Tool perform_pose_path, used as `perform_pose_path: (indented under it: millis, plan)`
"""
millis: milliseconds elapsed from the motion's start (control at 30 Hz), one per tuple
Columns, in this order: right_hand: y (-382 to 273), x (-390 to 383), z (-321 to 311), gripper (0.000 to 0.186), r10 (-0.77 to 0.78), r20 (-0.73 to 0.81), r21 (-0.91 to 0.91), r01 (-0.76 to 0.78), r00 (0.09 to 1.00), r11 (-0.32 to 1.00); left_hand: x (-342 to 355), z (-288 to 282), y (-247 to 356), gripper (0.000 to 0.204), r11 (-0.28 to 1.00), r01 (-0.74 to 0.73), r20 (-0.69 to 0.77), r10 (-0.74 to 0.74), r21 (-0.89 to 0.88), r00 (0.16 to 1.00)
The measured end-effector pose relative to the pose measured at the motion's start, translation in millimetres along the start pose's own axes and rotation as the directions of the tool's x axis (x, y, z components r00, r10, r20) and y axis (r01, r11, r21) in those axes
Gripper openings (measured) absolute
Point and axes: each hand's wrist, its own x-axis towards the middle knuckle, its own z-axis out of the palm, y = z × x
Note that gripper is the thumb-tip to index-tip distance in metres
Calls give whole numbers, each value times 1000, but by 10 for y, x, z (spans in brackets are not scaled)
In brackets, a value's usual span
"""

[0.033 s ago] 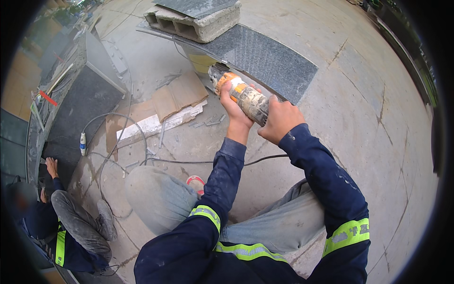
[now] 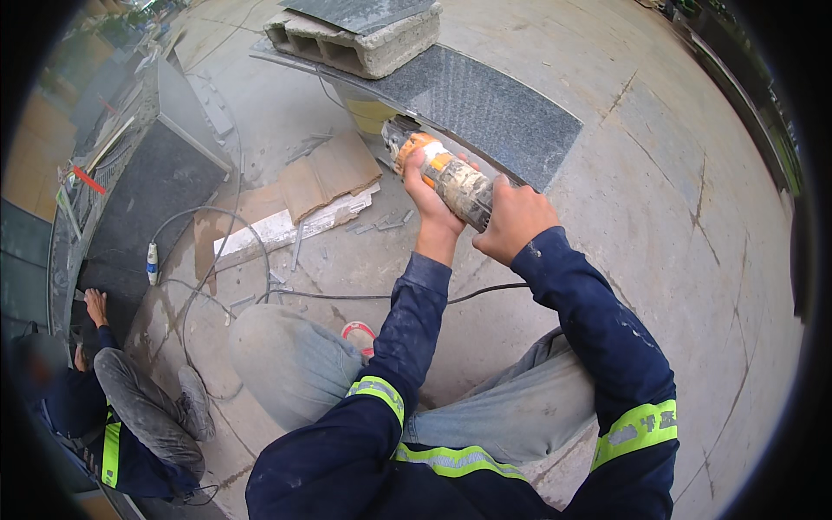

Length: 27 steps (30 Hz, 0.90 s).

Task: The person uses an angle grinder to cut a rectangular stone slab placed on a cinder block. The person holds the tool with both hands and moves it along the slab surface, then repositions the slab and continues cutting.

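Note:
Both my hands grip an angle grinder point(image 2: 458, 184) with a dusty orange and grey body. My left hand point(image 2: 431, 202) wraps its middle from below, close behind the grinder's head. My right hand point(image 2: 517, 218) is closed round the rear end. The grinder's head is at the near long edge of a dark grey speckled stone slab point(image 2: 485, 100), and the disc itself is too hidden to make out. On the slab's far left part rests a hollow concrete block point(image 2: 381, 48), with another dark stone piece point(image 2: 347, 12) on top.
A black power cable point(image 2: 364, 297) runs across the floor past my knees. Brown cardboard point(image 2: 329, 173), a white strip point(image 2: 286, 227) and thin stone offcuts lie left of the slab. At the far left another person point(image 2: 143, 390) crouches beside a dark stone structure point(image 2: 147, 182). Dust hazes the upper left.

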Motion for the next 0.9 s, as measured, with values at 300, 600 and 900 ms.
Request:
perform_pose_path:
  millis: [300, 600, 900]
  plan:
    - [-23, -17, -85, 48, 22, -6, -9, -22, 1000, 1000, -23, 79, 10, 48, 1000, 4, 19, -3, -4, 1000]
    - [-27, -68, -149, 53, 14, -1, -14, -14, 1000, 1000, -128, 180, 31, 46, 997, 60, 8, -59, -51, 998]
    - [-97, -121, -310, 42, 55, 62, -52, -52, 997, 997, -193, 241, 25, 45, 998, 37, 4, -37, -47, 999]
